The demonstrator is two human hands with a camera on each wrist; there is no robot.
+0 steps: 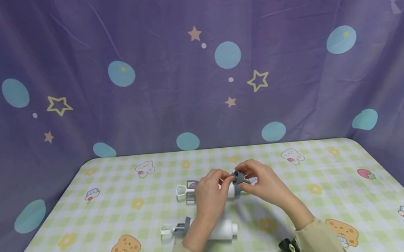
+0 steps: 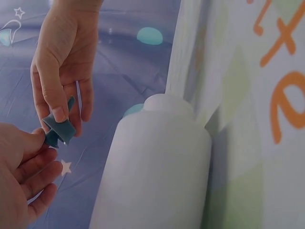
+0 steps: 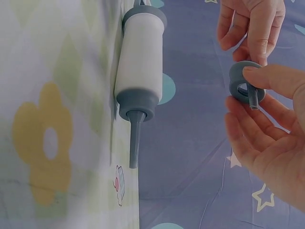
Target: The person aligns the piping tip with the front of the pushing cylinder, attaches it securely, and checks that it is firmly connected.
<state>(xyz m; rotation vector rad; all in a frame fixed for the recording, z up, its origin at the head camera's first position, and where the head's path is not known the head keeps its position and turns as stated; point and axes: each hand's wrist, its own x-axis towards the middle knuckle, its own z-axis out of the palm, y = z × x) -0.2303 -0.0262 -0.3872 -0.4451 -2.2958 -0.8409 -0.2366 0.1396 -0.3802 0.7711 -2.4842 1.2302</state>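
Both hands meet over the far part of the table around a small grey ring-shaped cap [image 3: 236, 90] with a short grey nozzle tube [image 3: 254, 98]. My right hand [image 1: 264, 182] pinches the cap between thumb and fingers. Thumb and forefinger of my left hand [image 1: 210, 192] pinch its other side. Beneath the hands lies a white icing syringe [image 3: 140, 57] with grey end collars and a long grey nozzle [image 3: 135, 143], partly hidden in the head view. Nearer to me, a second white syringe [image 1: 220, 230] lies under the left forearm, its bare white neck [image 2: 169, 103] facing right.
A green-and-white checked cloth [image 1: 121, 221] with printed cartoons covers the table. The syringes' handles [image 1: 182, 190] point left. A purple curtain [image 1: 168, 24] with stars and blue dots hangs behind the table and along its sides.
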